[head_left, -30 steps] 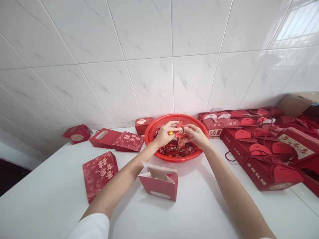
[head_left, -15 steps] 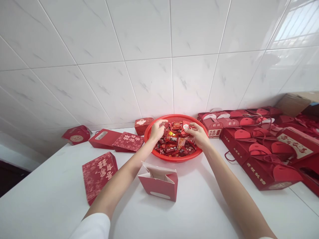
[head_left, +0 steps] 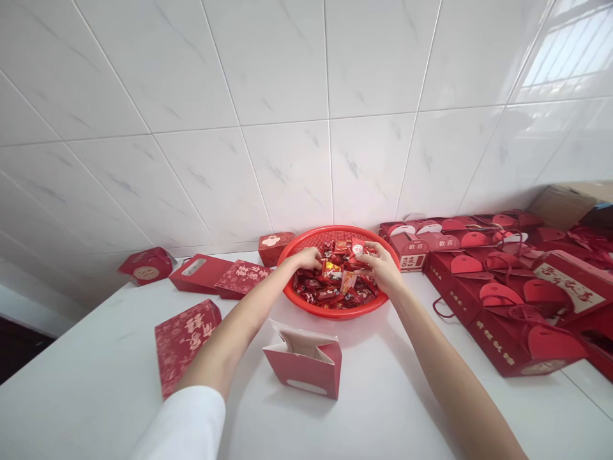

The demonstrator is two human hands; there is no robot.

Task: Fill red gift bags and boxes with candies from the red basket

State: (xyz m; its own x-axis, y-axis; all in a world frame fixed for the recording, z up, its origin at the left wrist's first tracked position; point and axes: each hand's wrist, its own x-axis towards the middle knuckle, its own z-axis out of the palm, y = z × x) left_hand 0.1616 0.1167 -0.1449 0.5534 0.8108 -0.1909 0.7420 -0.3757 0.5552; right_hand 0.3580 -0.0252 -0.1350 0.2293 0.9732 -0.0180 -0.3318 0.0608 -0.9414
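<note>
The right hand [head_left: 384, 265] is pinching a red packet [head_left: 357, 250] with a round white label. The left hand [head_left: 308, 257] is hanging with curled fingers over the red basket [head_left: 338, 314]; whether it is gripping anything cannot be told. Full of wrapped sweets [head_left: 328, 294], the basket is sitting by the tabletop's [head_left: 393, 409] far edge. An open red box [head_left: 301, 372] is standing before it; a patterned box [head_left: 175, 342] is lying toward the left edge.

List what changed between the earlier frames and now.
The left hand has drawn back left from the middle of the red basket, apart from the right hand; its grip is unclear. The right hand has shifted slightly right, apparently pinching a packet with a round white label. Unchanged: the basket, the open red box in front, the red boxes at right.
</note>
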